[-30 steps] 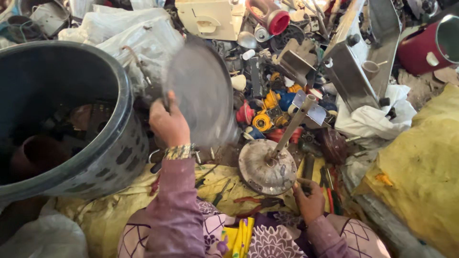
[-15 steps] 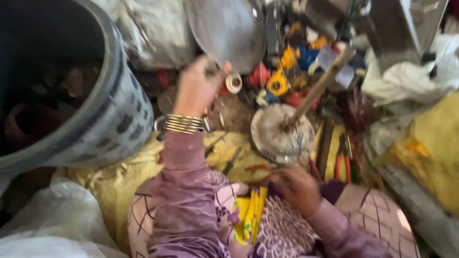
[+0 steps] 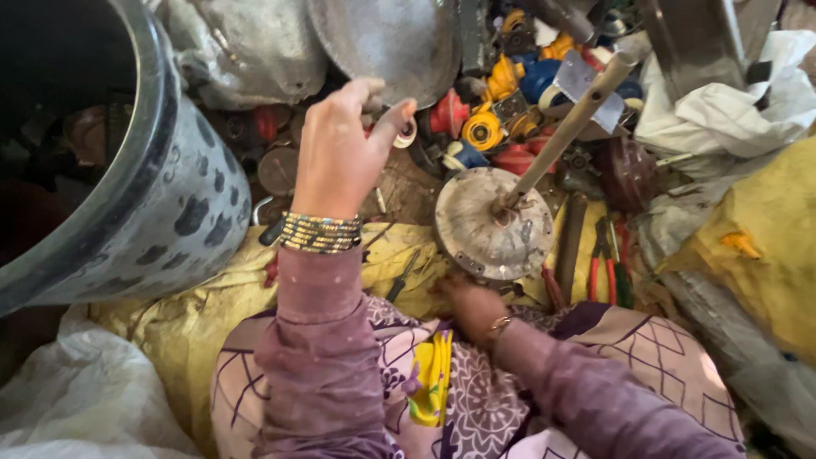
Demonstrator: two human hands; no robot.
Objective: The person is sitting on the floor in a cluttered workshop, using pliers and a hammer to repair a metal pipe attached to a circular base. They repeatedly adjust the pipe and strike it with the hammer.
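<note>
My left hand (image 3: pixel 340 153), with a stack of bangles at the wrist, is raised, and its fingers and thumb pinch the lower rim of a large round grey metal pan (image 3: pixel 382 42). My right hand (image 3: pixel 472 304) lies low on my lap, against the near edge of a round metal disc (image 3: pixel 493 225). A wooden handle (image 3: pixel 565 127) rises from the disc's centre. The right hand's fingers are curled out of sight by the disc's edge. Beyond the disc lies a heap of small yellow, red and blue plastic parts (image 3: pixel 493 110).
A big dark plastic bin (image 3: pixel 136 187) stands at the left. Red-handled pliers (image 3: pixel 605 263) and other tools lie on yellow sacking (image 3: pixel 212 297) right of the disc. White bags (image 3: pixel 722 110) and a yellow sack (image 3: pixel 756 238) fill the right side, with crumpled plastic (image 3: pixel 68 399) at the lower left.
The view has tilted down and closer. My left hand has shifted along the pan's rim toward its lower edge. My right hand stays by the disc.
</note>
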